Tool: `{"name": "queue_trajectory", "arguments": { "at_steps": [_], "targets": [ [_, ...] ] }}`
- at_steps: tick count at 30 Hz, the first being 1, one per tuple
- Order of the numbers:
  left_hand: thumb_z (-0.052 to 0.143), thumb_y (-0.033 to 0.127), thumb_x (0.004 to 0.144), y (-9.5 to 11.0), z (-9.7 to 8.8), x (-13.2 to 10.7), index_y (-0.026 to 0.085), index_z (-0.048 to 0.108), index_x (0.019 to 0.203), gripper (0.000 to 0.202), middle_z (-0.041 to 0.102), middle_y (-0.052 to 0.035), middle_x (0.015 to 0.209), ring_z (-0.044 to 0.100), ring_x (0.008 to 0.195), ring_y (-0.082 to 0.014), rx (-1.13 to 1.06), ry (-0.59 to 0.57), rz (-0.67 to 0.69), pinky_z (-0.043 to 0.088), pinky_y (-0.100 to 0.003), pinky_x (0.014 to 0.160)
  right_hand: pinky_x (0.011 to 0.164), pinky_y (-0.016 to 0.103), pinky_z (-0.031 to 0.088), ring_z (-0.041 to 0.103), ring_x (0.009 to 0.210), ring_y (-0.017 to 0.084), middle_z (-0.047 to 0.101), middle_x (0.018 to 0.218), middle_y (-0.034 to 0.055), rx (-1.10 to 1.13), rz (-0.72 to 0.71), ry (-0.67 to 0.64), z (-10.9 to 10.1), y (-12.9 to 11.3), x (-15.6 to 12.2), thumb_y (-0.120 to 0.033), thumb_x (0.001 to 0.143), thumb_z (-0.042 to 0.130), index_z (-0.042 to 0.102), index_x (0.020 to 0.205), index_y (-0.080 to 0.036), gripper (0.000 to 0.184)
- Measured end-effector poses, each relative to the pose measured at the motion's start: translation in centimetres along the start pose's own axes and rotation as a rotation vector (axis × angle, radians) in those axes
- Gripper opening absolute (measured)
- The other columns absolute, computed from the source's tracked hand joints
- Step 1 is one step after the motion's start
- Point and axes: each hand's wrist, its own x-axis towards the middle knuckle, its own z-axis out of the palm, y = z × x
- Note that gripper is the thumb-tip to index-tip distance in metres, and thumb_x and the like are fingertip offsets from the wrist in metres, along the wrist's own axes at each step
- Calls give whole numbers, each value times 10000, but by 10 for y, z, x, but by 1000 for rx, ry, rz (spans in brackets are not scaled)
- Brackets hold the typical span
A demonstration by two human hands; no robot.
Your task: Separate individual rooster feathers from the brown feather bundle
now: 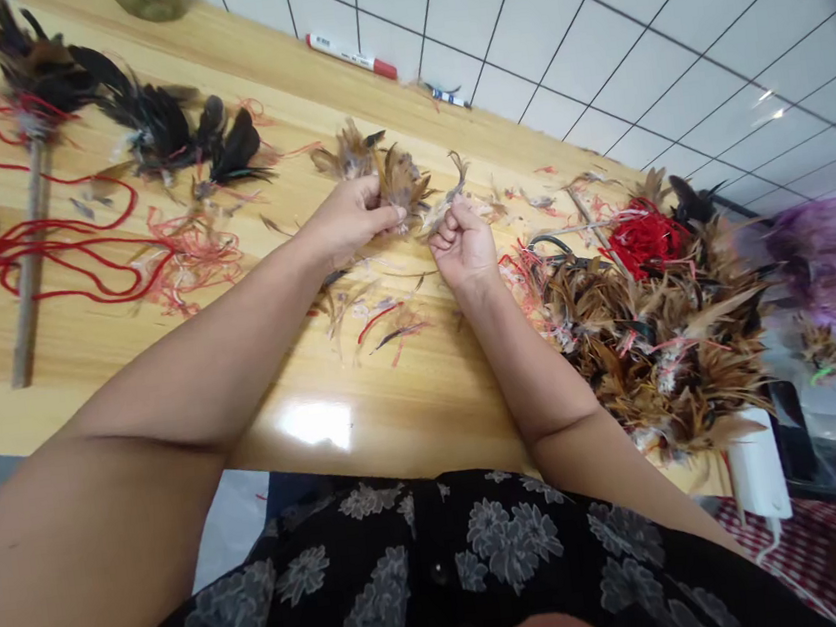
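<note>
My left hand (pixel 358 218) pinches a bunch of brown feathers (pixel 402 176) just above the table, its thumb and fingers closed on their base. Close by on the right, my right hand (pixel 464 240) is closed with the fingers curled in, and a few pale, wispy feathers (pixel 457 180) stick out from its fingertips. Another brown feather clump (pixel 350 150) lies just behind my left hand. Loose feathers and pink string scraps (pixel 390 332) are scattered on the wood between my forearms.
At left lies a wooden stick (pixel 34 257) with dark feathers tied at its top, beside looped red cord (pixel 102 259) and black feathers (pixel 166 126). A large brown feather pile (pixel 663 346), scissors (pixel 550 246) and red string (pixel 647 237) are at right. A marker (pixel 351 56) lies near the tiled wall.
</note>
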Motion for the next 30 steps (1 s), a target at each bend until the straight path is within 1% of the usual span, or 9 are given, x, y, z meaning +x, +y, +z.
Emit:
{"name": "queue_trajectory", "arguments": {
  "at_steps": [2,5,8,10,15,19,24,28,30],
  "targets": [
    [904,-21,846,-2,-1,0,177,700,836,284,646,33,714,613,647,-122,-24,-38,-19,483,-238,666,492,209,313,303,514,85,373,633,-127,87,35,16,2,-4,-4,-560,1138,820,430,886,-284,540],
    [932,-16,848,-3,-1,0,168,734,835,270,682,18,728,627,636,-122,-107,-56,-45,514,-252,679,479,197,308,312,516,78,388,630,-132,88,37,-1,2,-2,-3,-564,1102,873,468,910,-287,527],
    [945,0,856,-1,-1,-2,158,763,841,241,710,4,744,637,629,-120,-191,-65,-68,530,-255,670,494,191,319,346,544,75,410,658,-131,-3,-67,-76,-4,7,4,-606,1012,968,523,957,-295,546],
    [952,9,862,1,0,-4,151,770,837,232,725,-3,754,636,618,-112,-210,-73,-78,525,-247,650,517,196,339,382,572,77,449,695,-120,-72,-148,-112,-9,14,10,-632,978,992,559,992,-296,548],
    [994,45,870,2,6,-6,144,784,837,235,719,-1,729,647,601,-110,-180,-132,-86,517,-229,615,565,248,417,454,643,102,555,804,-65,-229,-251,-158,-17,26,20,-691,998,949,624,1040,-293,515],
    [1023,69,861,-1,12,-7,151,778,820,262,691,7,693,657,606,-118,-180,-158,-67,515,-225,603,677,289,542,597,789,149,588,877,-17,-316,-315,-204,-17,31,20,-748,1019,897,652,1049,-290,520],
    [1043,88,832,-3,12,-6,160,746,761,314,680,5,668,632,593,-112,-173,-143,-33,482,-224,577,790,301,617,655,887,162,631,938,-1,-368,-350,-200,-15,34,19,-761,1030,885,678,1072,-286,520],
    [1084,133,825,-7,8,-2,169,731,753,362,673,11,661,586,566,-99,-177,-95,5,457,-224,548,786,289,615,634,844,140,658,945,-13,-402,-371,-208,-19,33,24,-812,1022,865,694,1098,-272,572],
    [1108,161,835,-9,6,1,180,713,759,403,661,17,661,582,569,-100,-182,-57,25,473,-229,552,785,285,610,634,832,135,669,933,-16,-437,-373,-237,-22,33,29,-851,995,868,704,1102,-266,617]
  ]
}}
